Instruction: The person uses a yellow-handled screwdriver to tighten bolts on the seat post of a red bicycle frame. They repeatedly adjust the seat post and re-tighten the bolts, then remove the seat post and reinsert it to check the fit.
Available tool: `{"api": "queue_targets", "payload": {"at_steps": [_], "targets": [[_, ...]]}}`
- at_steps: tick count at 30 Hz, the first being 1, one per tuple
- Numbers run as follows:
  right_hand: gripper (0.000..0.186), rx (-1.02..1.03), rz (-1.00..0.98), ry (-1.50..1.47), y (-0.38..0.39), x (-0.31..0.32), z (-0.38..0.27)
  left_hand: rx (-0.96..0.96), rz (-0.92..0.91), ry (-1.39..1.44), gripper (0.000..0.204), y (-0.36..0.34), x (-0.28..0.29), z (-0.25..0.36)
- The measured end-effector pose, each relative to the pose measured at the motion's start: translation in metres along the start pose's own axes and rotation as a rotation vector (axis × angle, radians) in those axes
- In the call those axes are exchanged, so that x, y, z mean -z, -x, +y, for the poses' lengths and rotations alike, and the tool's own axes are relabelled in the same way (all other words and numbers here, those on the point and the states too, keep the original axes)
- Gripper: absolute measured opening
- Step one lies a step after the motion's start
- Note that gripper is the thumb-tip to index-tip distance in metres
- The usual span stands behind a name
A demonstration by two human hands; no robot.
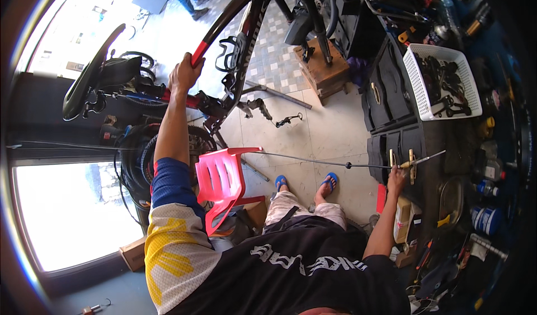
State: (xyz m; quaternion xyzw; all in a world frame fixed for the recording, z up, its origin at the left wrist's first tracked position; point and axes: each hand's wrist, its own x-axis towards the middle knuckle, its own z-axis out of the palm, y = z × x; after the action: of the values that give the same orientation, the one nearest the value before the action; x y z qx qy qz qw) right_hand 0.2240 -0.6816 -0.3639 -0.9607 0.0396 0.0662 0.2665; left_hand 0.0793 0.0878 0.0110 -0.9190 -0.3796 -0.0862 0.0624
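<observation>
left hand [184,73] clasps bike frame [215,29]; right hand [396,179], curled round slim tool [428,157], should keep the cord [313,160] slack.

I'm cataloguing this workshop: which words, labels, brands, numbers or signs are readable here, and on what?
I won't copy wording, only say where it stands.
Bicycle frame: large white lettering.
Black shirt: pale lettering.
Blue-and-white container: label too small.
Carton: print too small.
</observation>
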Motion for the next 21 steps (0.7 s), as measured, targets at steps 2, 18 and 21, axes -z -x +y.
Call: {"api": "queue_targets", "payload": {"at_steps": [2,18,21], "targets": [[0.037,-0.036,-0.296,-0.113,0.033,-0.006,-0.001,-0.014,0.018,-0.013,0.052,0.007,-0.001,0.001],[0.07,0.925,-0.806,-0.121,0.105,-0.128,-0.367,0.04,0.01,-0.02,0.05,0.008,0.001,0.006],[0.073,1.153,-0.769,-0.16,0.105,-0.158,-0.464,0.065,-0.005,-0.046,0.05,0.01,0.006,0.007]]}}
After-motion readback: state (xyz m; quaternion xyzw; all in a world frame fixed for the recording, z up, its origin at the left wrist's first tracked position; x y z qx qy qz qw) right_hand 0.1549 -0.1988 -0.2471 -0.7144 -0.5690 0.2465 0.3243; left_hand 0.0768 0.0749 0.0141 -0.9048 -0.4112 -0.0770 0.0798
